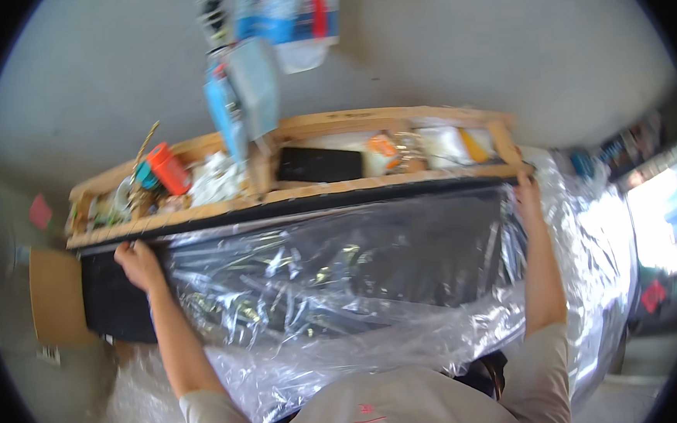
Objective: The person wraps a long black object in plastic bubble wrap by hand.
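Note:
A large clear plastic sheet (281, 292) lies crinkled over a long black panel (119, 295) in front of me and spills down to my body. My left hand (136, 264) is closed at the sheet's upper left corner, just below the wooden frame (352, 186). At the far right end of that frame, my right hand (527, 194) pinches the sheet's upper right edge, its fingertips close to the wood. Both arms are stretched forward and wide apart. The left end of the black panel is uncovered by the plastic.
The frame forms a shelf holding a black phone (318, 165), an orange-red cylinder (168, 169), crumpled white tissue (217, 178) and small packets. Face masks (257, 88) hang above it. A cardboard piece (57, 297) stands at left. More plastic (599, 234) bunches at right near a window.

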`<action>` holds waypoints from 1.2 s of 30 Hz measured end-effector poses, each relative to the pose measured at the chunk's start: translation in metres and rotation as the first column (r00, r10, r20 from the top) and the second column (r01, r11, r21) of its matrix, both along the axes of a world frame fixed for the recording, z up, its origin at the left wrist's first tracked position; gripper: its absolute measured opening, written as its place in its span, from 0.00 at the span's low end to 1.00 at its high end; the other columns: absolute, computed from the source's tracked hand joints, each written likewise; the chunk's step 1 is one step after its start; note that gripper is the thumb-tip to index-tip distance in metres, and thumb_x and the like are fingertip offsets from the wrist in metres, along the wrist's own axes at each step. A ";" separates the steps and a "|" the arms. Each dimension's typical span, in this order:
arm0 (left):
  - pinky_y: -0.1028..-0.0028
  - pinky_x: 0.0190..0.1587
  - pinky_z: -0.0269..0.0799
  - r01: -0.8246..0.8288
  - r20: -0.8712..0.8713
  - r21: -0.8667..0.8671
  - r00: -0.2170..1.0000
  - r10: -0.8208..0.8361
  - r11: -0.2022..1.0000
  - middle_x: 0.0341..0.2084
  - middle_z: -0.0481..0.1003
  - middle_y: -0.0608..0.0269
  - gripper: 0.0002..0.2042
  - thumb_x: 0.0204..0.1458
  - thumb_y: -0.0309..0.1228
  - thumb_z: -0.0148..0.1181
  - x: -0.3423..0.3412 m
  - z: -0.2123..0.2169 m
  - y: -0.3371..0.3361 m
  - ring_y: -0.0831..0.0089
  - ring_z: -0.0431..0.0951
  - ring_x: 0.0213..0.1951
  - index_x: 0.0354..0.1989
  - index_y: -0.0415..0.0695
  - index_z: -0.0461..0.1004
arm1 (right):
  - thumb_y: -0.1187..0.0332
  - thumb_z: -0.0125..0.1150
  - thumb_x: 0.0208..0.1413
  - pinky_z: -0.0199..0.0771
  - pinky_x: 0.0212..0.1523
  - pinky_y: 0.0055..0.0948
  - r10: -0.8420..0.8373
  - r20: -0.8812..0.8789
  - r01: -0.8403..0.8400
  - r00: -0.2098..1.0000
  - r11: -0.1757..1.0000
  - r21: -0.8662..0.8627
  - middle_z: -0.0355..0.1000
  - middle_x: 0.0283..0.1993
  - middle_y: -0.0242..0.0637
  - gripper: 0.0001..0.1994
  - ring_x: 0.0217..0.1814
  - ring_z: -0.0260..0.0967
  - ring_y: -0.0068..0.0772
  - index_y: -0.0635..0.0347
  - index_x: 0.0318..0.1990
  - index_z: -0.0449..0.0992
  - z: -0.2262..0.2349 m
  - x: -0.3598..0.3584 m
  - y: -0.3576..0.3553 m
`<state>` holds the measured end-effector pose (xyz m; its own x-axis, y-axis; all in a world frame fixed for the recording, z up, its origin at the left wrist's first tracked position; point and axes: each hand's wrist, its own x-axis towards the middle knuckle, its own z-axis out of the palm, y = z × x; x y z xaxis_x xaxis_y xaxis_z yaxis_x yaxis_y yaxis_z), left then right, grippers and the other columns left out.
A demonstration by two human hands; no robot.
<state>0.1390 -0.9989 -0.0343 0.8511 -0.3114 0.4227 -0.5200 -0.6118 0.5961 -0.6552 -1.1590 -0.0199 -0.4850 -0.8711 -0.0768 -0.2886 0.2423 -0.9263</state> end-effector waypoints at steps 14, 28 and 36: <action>0.58 0.33 0.66 0.552 0.181 0.751 0.357 -0.916 0.363 0.21 0.68 0.58 0.12 0.48 0.35 0.56 -0.163 0.056 0.082 0.58 0.71 0.28 0.17 0.46 0.64 | 0.56 0.46 0.57 0.52 0.61 0.48 0.047 -0.848 0.042 0.528 0.996 0.081 0.58 0.60 0.43 0.21 0.63 0.54 0.48 0.54 0.55 0.66 -0.017 0.013 0.094; 0.60 0.50 0.64 0.977 0.152 0.210 -0.006 -0.988 0.027 0.35 0.73 0.58 0.08 0.41 0.21 0.57 -0.323 0.041 0.058 0.58 0.71 0.44 0.31 0.44 0.69 | 0.51 0.46 0.57 0.38 0.65 0.57 0.285 -0.764 -0.301 0.578 0.945 0.125 0.53 0.66 0.37 0.25 0.70 0.43 0.42 0.52 0.59 0.62 0.019 0.078 0.134; 0.61 0.30 0.68 0.666 -0.121 0.393 0.721 -0.683 0.634 0.26 0.71 0.47 0.04 0.54 0.27 0.53 -0.160 0.027 0.165 0.48 0.73 0.29 0.35 0.42 0.67 | 0.48 0.44 0.57 0.36 0.65 0.58 0.492 -0.840 -0.575 0.227 0.764 0.292 0.50 0.67 0.44 0.31 0.71 0.41 0.45 0.64 0.61 0.58 0.019 0.130 0.196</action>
